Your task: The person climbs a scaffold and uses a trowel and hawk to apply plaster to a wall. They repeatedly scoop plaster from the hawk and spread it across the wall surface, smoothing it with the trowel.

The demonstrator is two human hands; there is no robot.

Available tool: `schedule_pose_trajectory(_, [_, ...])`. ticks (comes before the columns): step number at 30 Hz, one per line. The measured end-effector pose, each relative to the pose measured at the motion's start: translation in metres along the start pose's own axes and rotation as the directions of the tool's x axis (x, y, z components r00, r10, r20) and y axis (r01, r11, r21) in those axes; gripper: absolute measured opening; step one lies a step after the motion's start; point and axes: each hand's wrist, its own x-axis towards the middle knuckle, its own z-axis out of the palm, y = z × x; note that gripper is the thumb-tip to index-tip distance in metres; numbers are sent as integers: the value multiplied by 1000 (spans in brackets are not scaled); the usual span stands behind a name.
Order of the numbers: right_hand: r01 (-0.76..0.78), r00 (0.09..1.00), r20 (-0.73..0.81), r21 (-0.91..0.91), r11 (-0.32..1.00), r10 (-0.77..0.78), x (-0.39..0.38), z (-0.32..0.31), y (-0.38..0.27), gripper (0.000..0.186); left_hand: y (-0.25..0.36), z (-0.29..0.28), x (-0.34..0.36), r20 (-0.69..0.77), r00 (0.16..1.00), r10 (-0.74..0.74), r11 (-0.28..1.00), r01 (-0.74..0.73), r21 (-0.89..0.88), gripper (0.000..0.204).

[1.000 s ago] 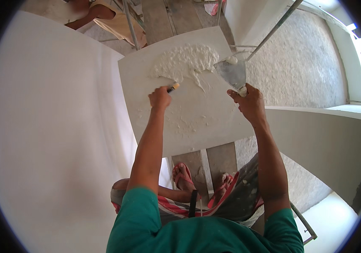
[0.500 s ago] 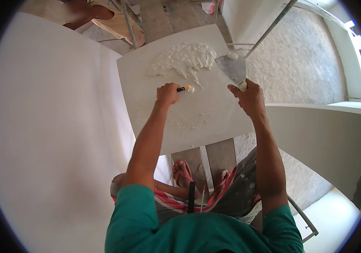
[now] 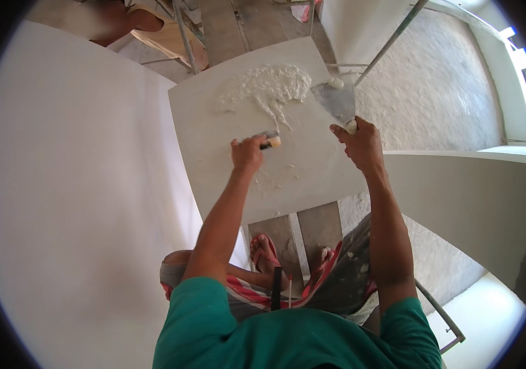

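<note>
White paste (image 3: pixel 275 81) is heaped on the upper half of the board (image 3: pixel 213 166), set back fr. the top edge, w/ thin tails running toward the lower side. L hand (image 3: pixel 247 154) and R hand (image 3: pixel 363 146) are well apart, ea. closed on its own tool. L hand grips the small tool (image 3: pixel 271 143) by its blk/yellow handle, just below the paste tails; its tip is blurred, so contact w/ the board can't be told. R hand grips the wide scraper (image 3: pixel 336 102) by its handle at the board's R edge; the metal blade overlaps that edge and extends past it in view, w/ a paste lump nr. its far end. Blade-to-board contact: cannot tell. Travel room: board face btwn the hands and down to the lower edge, w/ small paste crumbs nr. ctr. Limits: L edge runs nr. the pale wall (image 3: pixel 78 184); lower edge faces the planks (image 3: pixel 322 229) and the feet (image 3: pixel 265 253) in red sandals; a metal pole (image 3: pixel 388 44) slants nr. the upper R side; a co-worker (image 3: pixel 163 35) is beyond the upper L corner.
</note>
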Motion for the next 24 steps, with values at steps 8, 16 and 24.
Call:
schedule_pose_trajectory(8, [76, 997, 2, -49, 996, -76, 6, 9, 3, 34, -30, 12, 3, -125, 970, -207, 976, 214, 46, 33])
schedule_pose_trajectory(16, [76, 997, -1, -102, 992, -77, 4, 7, 2, 35, -8, -49, 66, -8, 962, -273, 961, 273, -33, 37])
schedule_pose_trajectory(24, [56, 997, -36, -128, 990, -61, 12, 4, 17, 35, 6, -39, 51, 96, 992, -83, 996, 79, 44, 39])
